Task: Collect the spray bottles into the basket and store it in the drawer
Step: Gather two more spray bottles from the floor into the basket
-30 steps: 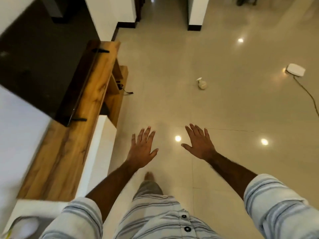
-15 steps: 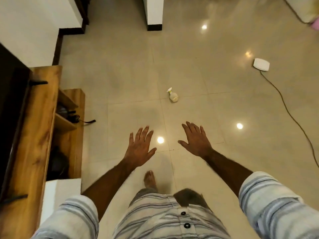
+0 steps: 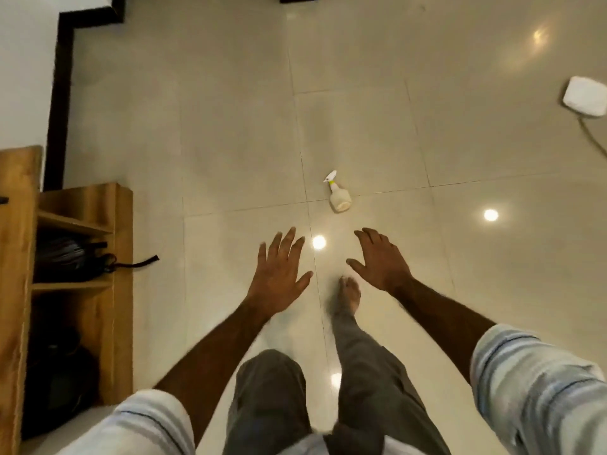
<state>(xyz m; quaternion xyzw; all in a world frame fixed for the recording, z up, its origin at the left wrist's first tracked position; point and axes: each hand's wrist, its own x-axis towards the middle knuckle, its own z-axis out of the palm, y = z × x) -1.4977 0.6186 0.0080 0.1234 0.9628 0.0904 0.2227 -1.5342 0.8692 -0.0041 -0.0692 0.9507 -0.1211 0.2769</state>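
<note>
A small cream spray bottle (image 3: 339, 197) with a white trigger head lies on its side on the glossy tiled floor, a short way ahead of me. My left hand (image 3: 279, 274) and my right hand (image 3: 381, 262) are both held out in front, palms down, fingers spread, holding nothing. The bottle is beyond both hands, slightly nearer the right one. No basket or drawer is in view.
A wooden shelf unit (image 3: 82, 290) with dark bags on its shelves stands at the left. A white device (image 3: 584, 100) with a cable lies on the floor at the far right. My bare foot (image 3: 349, 295) is stepping forward between my hands.
I have walked forward and turned right; the cabinet has slid to the left edge and the spray bottle is now much closer. Both hands stay out and empty.
</note>
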